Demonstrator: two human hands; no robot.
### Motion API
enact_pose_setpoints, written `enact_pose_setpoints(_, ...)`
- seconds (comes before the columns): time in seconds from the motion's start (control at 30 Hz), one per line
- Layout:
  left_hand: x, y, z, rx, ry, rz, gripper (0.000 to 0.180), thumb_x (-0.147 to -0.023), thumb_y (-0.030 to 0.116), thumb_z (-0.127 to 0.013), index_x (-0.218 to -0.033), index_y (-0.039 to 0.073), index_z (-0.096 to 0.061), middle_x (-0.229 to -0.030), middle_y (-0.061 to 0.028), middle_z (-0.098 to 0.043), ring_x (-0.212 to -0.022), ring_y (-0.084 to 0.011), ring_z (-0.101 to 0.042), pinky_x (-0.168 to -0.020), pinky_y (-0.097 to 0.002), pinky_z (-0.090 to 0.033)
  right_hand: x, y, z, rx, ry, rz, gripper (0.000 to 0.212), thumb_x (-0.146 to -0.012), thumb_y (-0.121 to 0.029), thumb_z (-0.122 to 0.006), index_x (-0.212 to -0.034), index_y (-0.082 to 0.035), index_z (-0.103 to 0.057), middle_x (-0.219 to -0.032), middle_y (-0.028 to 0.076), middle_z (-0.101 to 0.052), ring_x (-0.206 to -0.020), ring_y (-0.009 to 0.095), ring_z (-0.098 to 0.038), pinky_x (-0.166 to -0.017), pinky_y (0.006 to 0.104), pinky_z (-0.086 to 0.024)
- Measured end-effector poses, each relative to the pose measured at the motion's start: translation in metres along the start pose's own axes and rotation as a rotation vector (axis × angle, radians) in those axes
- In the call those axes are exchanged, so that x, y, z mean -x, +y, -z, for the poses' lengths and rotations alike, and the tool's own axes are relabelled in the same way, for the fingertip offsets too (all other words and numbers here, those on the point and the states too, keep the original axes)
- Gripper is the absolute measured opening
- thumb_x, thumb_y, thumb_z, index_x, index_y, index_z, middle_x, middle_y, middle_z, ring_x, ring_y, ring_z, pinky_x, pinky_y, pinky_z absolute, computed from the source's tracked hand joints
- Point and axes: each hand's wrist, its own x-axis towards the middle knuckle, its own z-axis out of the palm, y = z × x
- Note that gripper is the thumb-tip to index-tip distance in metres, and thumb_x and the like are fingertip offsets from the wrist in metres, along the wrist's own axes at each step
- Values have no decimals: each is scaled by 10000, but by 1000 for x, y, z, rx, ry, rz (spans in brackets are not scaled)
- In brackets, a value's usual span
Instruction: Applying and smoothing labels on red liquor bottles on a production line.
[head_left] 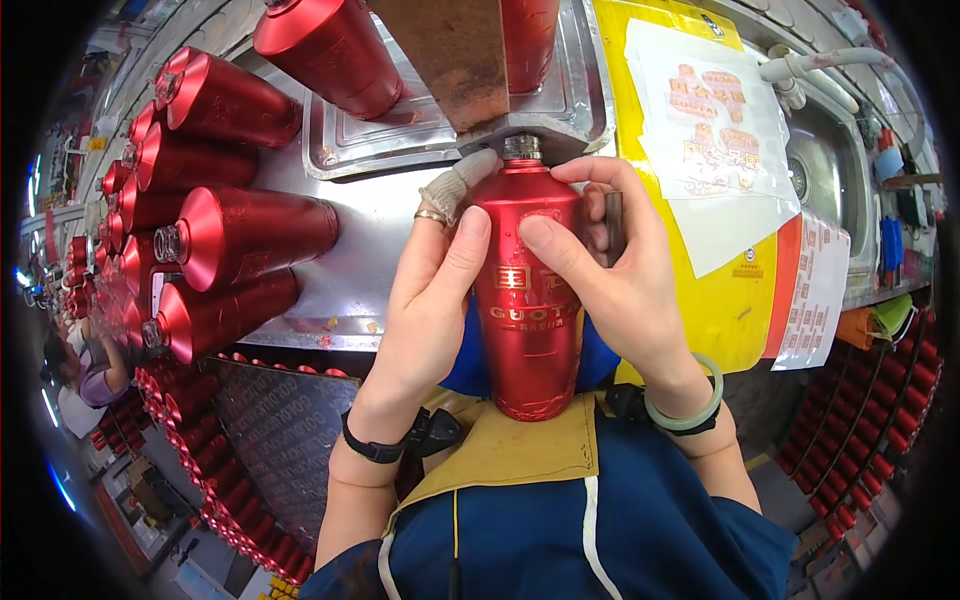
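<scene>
A glossy red bottle [530, 345] with gold lettering stands close in front of me, its clear glass neck pointing away. My left hand [435, 235] lies along its left side, thumb on the shoulder; a pale cover wraps one finger. My right hand [625, 250] is closed around the right side, with its thumb pressed on the front. A dark grey strip-like piece sits among the right fingers, partly hidden. Just beyond the neck is the end of a brown, rust-stained metal bar [455, 60].
Several red bottles [255, 235] lie or stand at the left. A metal tray [330, 155] holds more at the back. To the right, printed transfer sheets [700, 130] rest on a yellow board [735, 310], beside a sink [835, 180]. Racks of red bottles [860, 420] stand below.
</scene>
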Motion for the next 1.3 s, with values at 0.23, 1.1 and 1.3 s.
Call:
enact_pose_setpoints(0.23, 0, -2, 2, -62, -16, -22, 460, -1091, 175, -476, -1498, -19, -387, -1448, -133, -495, -1336, -181, -465, -1155, -340, -346, 0, -3, 2, -55, -20, -44, 421, -892, -124, -782, -1215, -8, -539, -1016, 59, -622, -891, 88, -602, -771, 233, -511)
enact_pose_setpoints(1.1, -3, -4, -4, -131, -18, -66, 489, -1053, 147, -566, -1480, -13, -390, -1407, -128, -523, -1279, -176, -515, -1101, -338, -410, 0, 13, 11, -148, -30, -4, 377, -910, -163, -775, -1224, -34, -611, -886, -65, -425, -752, 21, -379, -648, 178, -327)
enact_pose_setpoints(1.3, -2, -3, -5, -153, -34, -86, 477, -1063, 155, -542, -1483, -10, -388, -1413, -125, -520, -1290, -173, -502, -1108, -336, -400, -2, 13, 14, -254, -39, -83, 347, -921, -154, -759, -1214, -26, -625, -879, -66, -426, -751, 26, -373, -657, 181, -333)
